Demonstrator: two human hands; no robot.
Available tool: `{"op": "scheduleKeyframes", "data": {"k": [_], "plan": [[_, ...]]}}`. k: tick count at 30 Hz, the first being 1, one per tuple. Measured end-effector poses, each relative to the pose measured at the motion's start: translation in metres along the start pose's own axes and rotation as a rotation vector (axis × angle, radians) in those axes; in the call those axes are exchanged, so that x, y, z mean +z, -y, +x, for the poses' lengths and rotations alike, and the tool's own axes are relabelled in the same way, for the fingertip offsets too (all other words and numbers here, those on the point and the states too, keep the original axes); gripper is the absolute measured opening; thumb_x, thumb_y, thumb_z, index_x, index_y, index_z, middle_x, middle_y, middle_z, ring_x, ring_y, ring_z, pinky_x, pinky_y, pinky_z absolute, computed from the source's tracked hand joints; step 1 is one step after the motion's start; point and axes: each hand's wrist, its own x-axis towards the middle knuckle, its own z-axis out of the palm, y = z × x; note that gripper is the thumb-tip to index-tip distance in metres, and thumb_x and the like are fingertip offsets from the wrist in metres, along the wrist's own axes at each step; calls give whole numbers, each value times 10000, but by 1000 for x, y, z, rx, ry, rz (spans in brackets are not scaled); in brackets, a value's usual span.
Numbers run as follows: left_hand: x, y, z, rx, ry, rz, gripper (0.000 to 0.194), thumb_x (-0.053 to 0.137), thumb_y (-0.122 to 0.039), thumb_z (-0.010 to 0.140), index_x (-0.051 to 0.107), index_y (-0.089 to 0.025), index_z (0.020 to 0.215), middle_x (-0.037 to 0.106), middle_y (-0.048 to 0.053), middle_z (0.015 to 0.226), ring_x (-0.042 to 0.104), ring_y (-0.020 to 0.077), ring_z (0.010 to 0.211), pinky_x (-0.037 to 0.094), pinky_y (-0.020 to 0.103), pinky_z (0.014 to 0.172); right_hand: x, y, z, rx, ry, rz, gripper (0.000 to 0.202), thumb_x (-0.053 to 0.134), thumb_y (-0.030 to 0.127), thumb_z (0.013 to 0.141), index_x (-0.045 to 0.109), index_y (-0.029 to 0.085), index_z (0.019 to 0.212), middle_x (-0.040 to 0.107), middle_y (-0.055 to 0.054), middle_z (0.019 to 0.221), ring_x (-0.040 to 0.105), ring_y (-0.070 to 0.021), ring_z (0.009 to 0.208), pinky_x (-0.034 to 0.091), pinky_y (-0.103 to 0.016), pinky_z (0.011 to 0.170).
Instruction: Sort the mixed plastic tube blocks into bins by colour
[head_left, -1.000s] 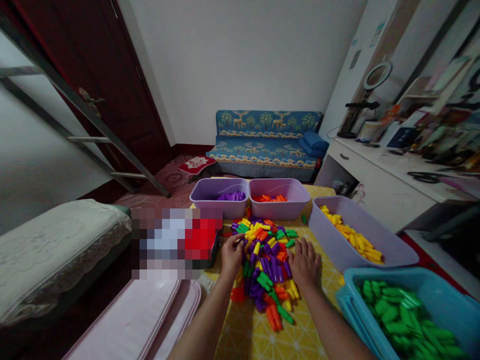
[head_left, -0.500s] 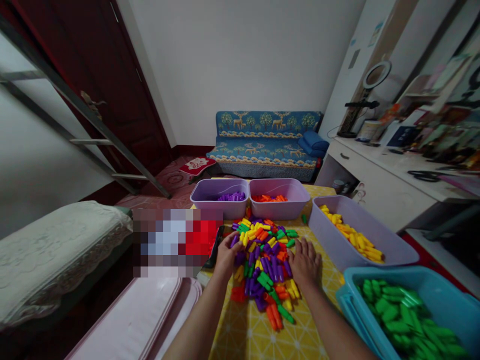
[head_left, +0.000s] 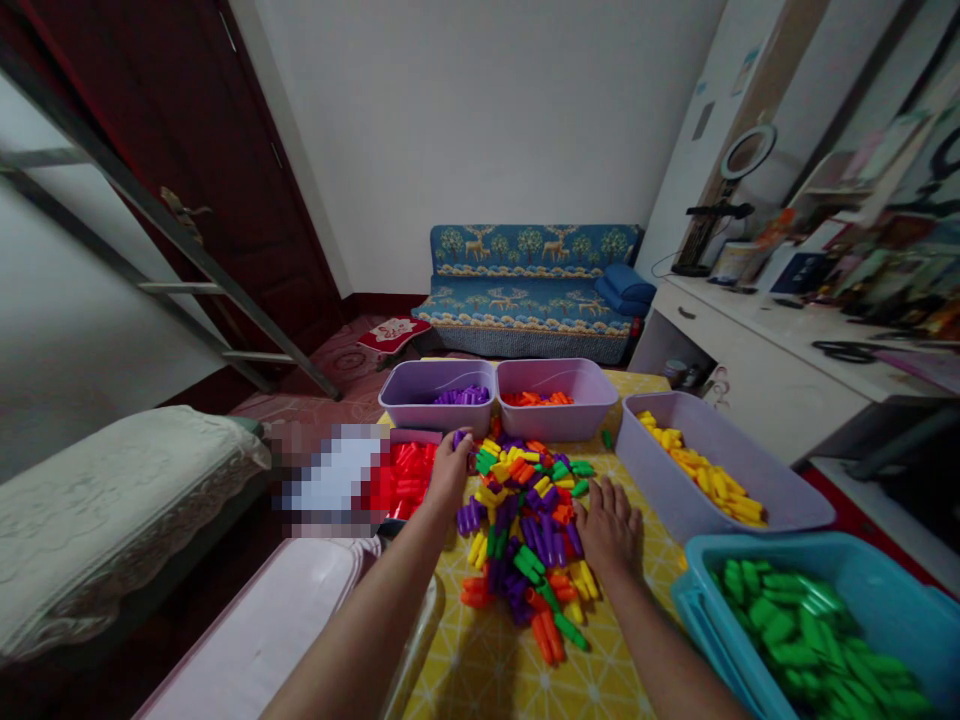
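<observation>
1. The small purple plastic tube-like piece (head_left: 460, 438) sits near the centre of the frame, pinched in the left hand (head_left: 448, 475), whose fingers are narrowed around it, just in front of the long lilac plastic bin holding purple pieces (head_left: 397, 413).
2. It looks light and stiff; its smooth rounded sides may be slightly slippery, but it seems unlikely to break.
3. A thumb-and-finger pinch across its sides, around mid-length, should suit it best.
4. The loose pile of purple, green, yellow and orange plastic pieces (head_left: 551, 540) lies at lower centre on the counter with a yellow patterned cover (head_left: 600, 670); pieces there overlap, so an exposed one should lift more cleanly.
5. The right hand (head_left: 611, 520), right of centre, lies palm down at the pile's edge, fingers moderately spread, gripping nothing visible.
</observation>
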Motion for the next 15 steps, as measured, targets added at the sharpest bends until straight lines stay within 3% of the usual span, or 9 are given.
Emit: {"op": "scheduleKeyframes", "data": {"k": [1,3,7,15], "plan": [[6,-11,8,-81,21,-111,167,647,-218,789,613,-161,942,631,-7,686,568,92,535,478,200,540,0,0,0,4,0,-1,507,312,392,981,491,147,1387,414,-166,1510,323,-313,1387,276,-517,1075],[17,-34,27,-109,47,-141,30,556,-170,835,577,-148,839,645,35,730,628,106,624,535,221,625,1,0,0,4,-1,-1,501,311,389,982,495,148,1381,411,-165,1511,317,-310,1392,268,-513,1080],[34,-64,60,-109,60,-79,148,461,-78,849,513,-160,737,629,59,726,669,125,728,564,245,732,0,0,1,7,6,5,502,318,393,983,485,147,1387,404,-165,1515,312,-309,1397,262,-505,1081],[44,-69,92,93,141,386,122,610,-78,746,603,-170,825,683,40,749,671,177,750,525,329,800,-2,0,1,2,32,2,508,312,389,982,477,148,1398,382,-157,1532,302,-313,1406,266,-503,1080]]}}
